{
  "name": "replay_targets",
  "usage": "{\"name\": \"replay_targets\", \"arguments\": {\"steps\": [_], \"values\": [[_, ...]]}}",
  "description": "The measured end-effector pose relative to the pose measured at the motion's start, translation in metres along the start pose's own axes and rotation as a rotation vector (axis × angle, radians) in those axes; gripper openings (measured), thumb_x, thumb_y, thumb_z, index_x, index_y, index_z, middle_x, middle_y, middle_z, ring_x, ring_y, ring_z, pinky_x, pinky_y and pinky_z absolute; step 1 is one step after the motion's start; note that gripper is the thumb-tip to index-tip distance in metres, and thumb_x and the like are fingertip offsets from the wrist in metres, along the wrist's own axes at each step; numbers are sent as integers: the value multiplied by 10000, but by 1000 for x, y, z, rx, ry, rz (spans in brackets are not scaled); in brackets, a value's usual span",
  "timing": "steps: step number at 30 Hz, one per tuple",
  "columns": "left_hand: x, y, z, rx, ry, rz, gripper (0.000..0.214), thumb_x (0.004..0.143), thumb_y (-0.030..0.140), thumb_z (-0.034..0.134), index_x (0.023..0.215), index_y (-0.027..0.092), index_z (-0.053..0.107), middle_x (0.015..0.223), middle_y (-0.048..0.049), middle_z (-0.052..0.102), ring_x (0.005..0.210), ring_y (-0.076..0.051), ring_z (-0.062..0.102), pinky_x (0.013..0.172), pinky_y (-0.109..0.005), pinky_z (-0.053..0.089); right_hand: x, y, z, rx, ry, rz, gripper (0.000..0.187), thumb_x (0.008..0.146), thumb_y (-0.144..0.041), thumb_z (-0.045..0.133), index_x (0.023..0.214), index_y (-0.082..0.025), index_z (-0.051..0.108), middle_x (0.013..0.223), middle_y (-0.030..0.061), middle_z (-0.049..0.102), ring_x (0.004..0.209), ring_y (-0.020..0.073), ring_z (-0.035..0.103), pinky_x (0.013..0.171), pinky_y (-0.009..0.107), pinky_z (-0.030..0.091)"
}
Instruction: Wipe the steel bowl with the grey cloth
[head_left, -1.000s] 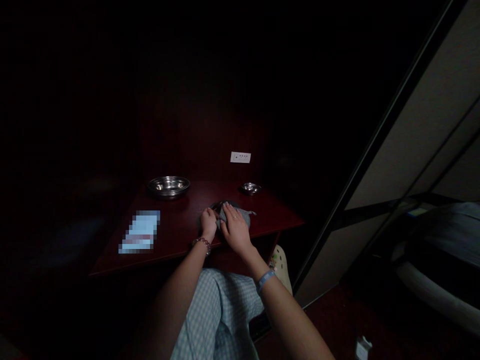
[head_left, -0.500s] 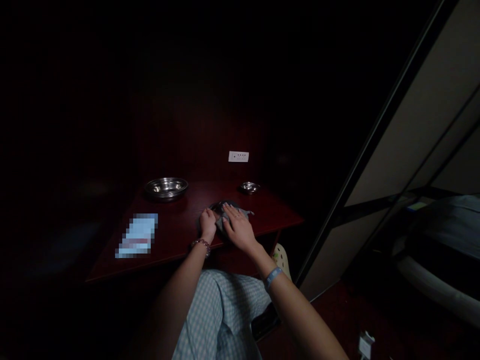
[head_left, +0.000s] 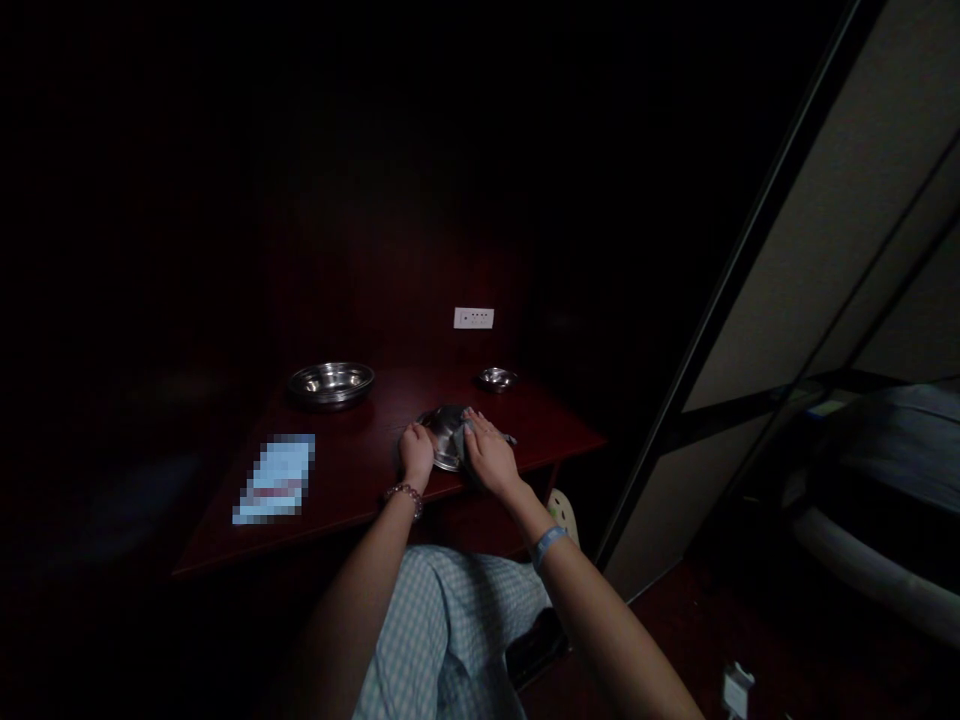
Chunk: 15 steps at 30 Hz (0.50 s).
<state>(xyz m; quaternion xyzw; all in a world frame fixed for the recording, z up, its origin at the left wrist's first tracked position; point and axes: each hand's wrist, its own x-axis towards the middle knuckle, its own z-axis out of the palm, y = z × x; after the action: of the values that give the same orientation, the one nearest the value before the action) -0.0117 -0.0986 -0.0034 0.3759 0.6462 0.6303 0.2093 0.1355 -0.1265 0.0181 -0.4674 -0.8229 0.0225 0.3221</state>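
A shiny round steel dish (head_left: 445,436) lies near the table's front edge, between my hands. My left hand (head_left: 417,454) is closed on the dish's left rim. My right hand (head_left: 490,453), fingers together and stretched forward, presses a grey cloth (head_left: 461,442) against the right side of the dish. Most of the cloth is hidden under that hand, with a corner showing to its right. Whether the dish lies face up or face down I cannot tell.
On the dark red table (head_left: 360,470) stand a wide steel bowl (head_left: 331,385) at back left and a small steel bowl (head_left: 497,379) at back right. A blurred-out pale packet (head_left: 276,480) lies at left. A white socket (head_left: 474,318) is on the wall.
My right hand and the cloth have slid to the right across the dish, uncovering its shiny middle. My left hand stays at the left rim.
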Motion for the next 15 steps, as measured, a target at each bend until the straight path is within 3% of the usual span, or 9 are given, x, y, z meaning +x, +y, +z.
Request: {"name": "replay_targets", "arguments": {"steps": [4, 10, 13, 15], "values": [[0, 1, -2, 10, -30, -59, 373, 940, 163, 411, 578, 253, 402, 556, -3, 492, 593, -173, 508, 644, -285, 397, -2, -5, 2, 20, -34, -153, 542, 1109, -354, 318, 1562, -124, 504, 1591, 129, 517, 1533, 234, 430, 1288, 453, 337], [-3, 3, -2, -14, -1, -77, 374, 947, 162, 404, 584, 253, 409, 556, -10, 497, 606, -184, 529, 652, -287, 403, 5, -8, -2, -11, -23, -18, 524, 1112, -338, 299, 1502, -133, 581, 1542, 122, 580, 1487, 219, 497, 1264, 404, 375], [-3, 2, -2, -28, 0, -73, 377, 949, 169, 401, 582, 255, 408, 551, -17, 507, 608, -188, 535, 646, -287, 405, 7, -8, -5, -20, -38, -42, 498, 1109, -324, 317, 1488, -165, 598, 1520, 113, 603, 1472, 215, 516, 1273, 430, 355], [-2, 1, -1, -26, 2, -70, 373, 939, 167, 412, 576, 256, 415, 541, -24, 508, 597, -189, 538, 638, -290, 402, 7, -7, -8, -40, -48, 26, 495, 1109, -304, 305, 1473, -161, 609, 1511, 118, 611, 1478, 221, 509, 1274, 458, 343]]}}
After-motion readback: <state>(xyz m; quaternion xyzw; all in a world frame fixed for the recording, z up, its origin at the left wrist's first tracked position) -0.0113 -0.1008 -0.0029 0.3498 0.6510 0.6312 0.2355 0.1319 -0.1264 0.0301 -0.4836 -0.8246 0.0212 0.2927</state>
